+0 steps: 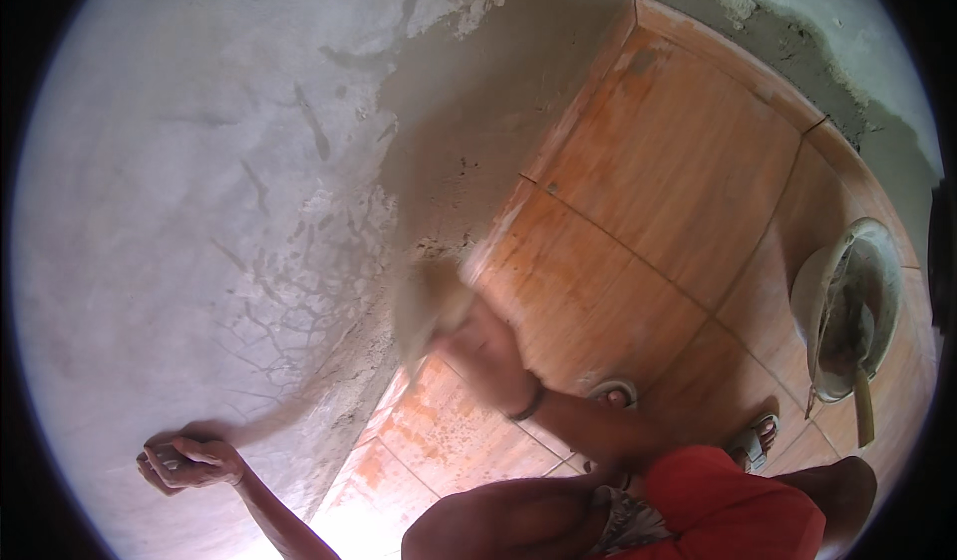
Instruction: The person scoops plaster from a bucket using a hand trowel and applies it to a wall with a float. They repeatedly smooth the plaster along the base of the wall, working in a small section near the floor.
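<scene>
My right hand [483,356], with a dark band at the wrist, grips a tan, flat, pad-like piece [427,306] against the lower wall. Motion blurs both, so the piece's exact kind cannot be made out. Under and above it runs a band of damp grey plaster [449,161] along the wall's foot. At the lower left, in front of the pale wall [199,291], my left hand [189,460] is curled closed. Something greyish shows between its thumb and fingers, too little of it to name.
Orange-brown tiles [638,191] cover the floor, with matching skirting tiles [738,57] along the walls. To the right stands a pale bucket [812,291] with a tool inside, its yellowish handle [864,411] sticking out over the rim. My sandalled feet [763,430] rest on the tiles.
</scene>
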{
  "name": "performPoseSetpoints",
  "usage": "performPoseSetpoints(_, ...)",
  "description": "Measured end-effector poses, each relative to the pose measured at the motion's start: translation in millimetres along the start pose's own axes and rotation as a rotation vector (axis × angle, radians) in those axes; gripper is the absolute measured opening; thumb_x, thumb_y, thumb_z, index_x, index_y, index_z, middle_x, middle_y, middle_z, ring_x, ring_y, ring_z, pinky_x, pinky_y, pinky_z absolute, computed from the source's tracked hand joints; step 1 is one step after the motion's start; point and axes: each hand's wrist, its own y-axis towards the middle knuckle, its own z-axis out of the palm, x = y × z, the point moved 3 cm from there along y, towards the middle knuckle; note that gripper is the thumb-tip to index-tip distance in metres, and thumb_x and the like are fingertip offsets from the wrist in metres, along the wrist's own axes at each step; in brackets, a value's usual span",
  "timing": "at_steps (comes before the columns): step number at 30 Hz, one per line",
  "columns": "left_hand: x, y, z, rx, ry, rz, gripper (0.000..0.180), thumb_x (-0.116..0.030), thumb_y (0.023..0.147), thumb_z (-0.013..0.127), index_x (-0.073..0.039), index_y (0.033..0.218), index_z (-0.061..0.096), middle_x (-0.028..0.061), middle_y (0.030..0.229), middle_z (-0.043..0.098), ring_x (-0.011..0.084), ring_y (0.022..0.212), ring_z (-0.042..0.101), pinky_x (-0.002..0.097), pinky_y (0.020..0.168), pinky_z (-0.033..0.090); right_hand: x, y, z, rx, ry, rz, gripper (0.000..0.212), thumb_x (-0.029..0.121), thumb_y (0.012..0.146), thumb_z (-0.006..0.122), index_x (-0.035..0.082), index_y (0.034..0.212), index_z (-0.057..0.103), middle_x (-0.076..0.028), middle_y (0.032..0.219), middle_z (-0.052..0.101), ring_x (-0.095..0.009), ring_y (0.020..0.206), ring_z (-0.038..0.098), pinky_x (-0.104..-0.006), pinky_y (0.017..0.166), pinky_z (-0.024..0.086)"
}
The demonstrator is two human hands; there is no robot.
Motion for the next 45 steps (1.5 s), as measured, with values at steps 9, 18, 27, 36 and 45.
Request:
performPoseSetpoints(9, 5.8, -4.5, -1.2, 0.019, 0.044, -0.010, 0.045, -0.037, 0.096, 0.049, 0.006, 0.112, 0.053, 0.0162, 0.113, 0.048, 0.0343, 0.118, 0.042, 0.0462, 0.089, 0.042, 14.5, 108.6, -186.4, -0.413, 0.190, -0.010, 0.035, 0.018, 0.097, 0.051, 0.011, 0.130, 0.044, -0.001, 0.120, 0.055, -0.015, 0.101, 0.057, -0.0339, 0.081, 0.049)
performPoseSetpoints(18, 8.1, -6.1, -0.2, 0.042, 0.017, 0.015, 0.046, -0.037, 0.097, 0.048, 0.006, 0.115, 0.050, 0.0176, 0.117, 0.044, 0.0357, 0.118, 0.041, 0.0467, 0.087, 0.043, 19.2, 146.0, -168.5, -0.353, -0.193, -0.161, 0.050, 0.025, 0.093, 0.059, 0.007, 0.136, 0.040, -0.010, 0.126, 0.052, -0.021, 0.109, 0.056, -0.0377, 0.088, 0.052)
performPoseSetpoints(27, 1.6, -2.4, 1.3, 0.010, 0.034, 0.043, 0.043, -0.035, 0.097, 0.049, 0.005, 0.113, 0.052, 0.0139, 0.112, 0.049, 0.0351, 0.116, 0.044, 0.0469, 0.087, 0.043, 7.9, 64.6, -15.5, 0.067, -0.614, -0.425, 0.048, 0.023, 0.092, 0.058, -0.001, 0.131, 0.044, -0.016, 0.113, 0.058, -0.019, 0.101, 0.059, -0.0278, 0.078, 0.052)
performPoseSetpoints(36, 1.7, -0.7, 2.3, 0.052, -0.025, 0.066, 0.041, -0.034, 0.098, 0.044, 0.004, 0.115, 0.049, 0.0122, 0.116, 0.046, 0.0332, 0.123, 0.038, 0.0476, 0.095, 0.037, 75.3, 104.2, -173.0, -0.237, -0.265, -0.177, 0.038, 0.017, 0.092, 0.057, 0.006, 0.127, 0.047, -0.003, 0.105, 0.059, -0.011, 0.094, 0.057, -0.0274, 0.081, 0.050)
performPoseSetpoints(45, 14.5, -12.2, 2.5, 0.068, 0.081, 0.061, 0.041, -0.035, 0.097, 0.047, 0.003, 0.114, 0.044, 0.0200, 0.113, 0.048, 0.0371, 0.115, 0.042, 0.0506, 0.091, 0.039, 137.0, 229.5, -273.8, -0.167, -0.511, -0.315, 0.054, 0.011, 0.091, 0.058, 0.006, 0.140, 0.038, -0.006, 0.123, 0.054, -0.015, 0.111, 0.051, -0.0298, 0.096, 0.042)
